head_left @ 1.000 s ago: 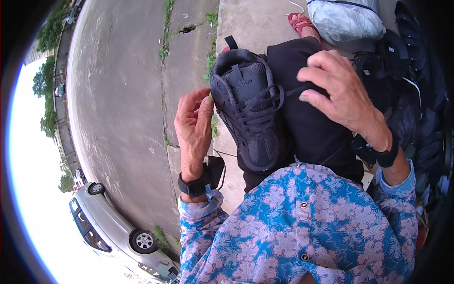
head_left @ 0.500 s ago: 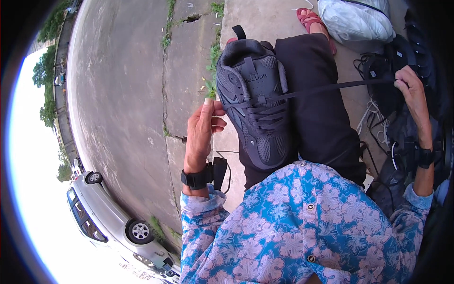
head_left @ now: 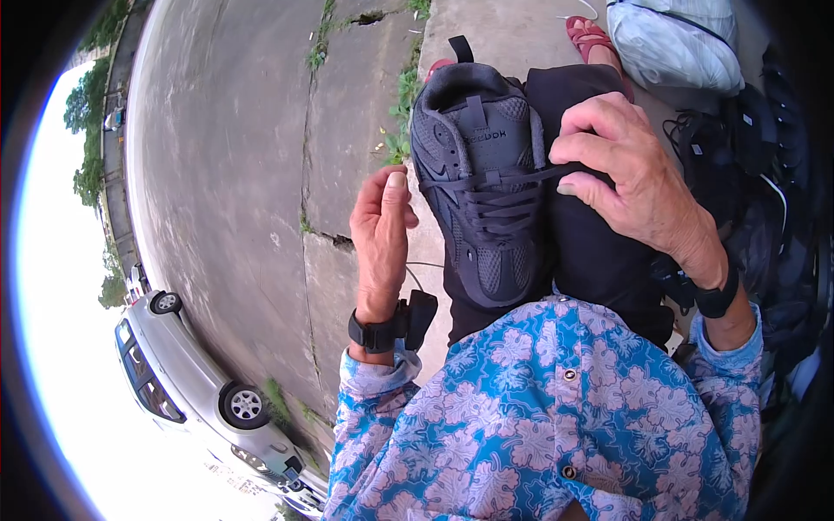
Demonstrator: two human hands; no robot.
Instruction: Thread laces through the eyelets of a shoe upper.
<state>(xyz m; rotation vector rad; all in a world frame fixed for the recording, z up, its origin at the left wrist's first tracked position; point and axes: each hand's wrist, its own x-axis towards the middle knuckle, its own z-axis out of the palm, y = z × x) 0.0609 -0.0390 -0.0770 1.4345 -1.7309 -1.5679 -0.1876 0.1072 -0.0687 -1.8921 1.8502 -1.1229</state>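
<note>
A dark grey lace-up sneaker [head_left: 499, 278] rests on my lap with its toe toward me and its heel loop pointing away. Flat dark shoelaces [head_left: 504, 208] cross its front. Just right of the tongue, my right hand [head_left: 630, 165] pinches one lace between thumb and fingers, and a short stretch runs from there into the eyelets. To the left of the shoe, my left hand [head_left: 380, 230] is held with curled fingers, the thumb close against them. Whatever may be between those fingers is hidden.
A white plastic bag [head_left: 673, 43] lies at the far right, near a foot in a red sandal [head_left: 591, 36]. Dark bags and cables [head_left: 738, 165] fill the right side. Left of the ledge stretches concrete ground [head_left: 234, 156] with weeds; a silver car [head_left: 182, 365] stands there.
My right hand has come in from the far right to beside the shoe, and the long taut lace is now short. My left hand has drawn slightly away from the shoe's side.
</note>
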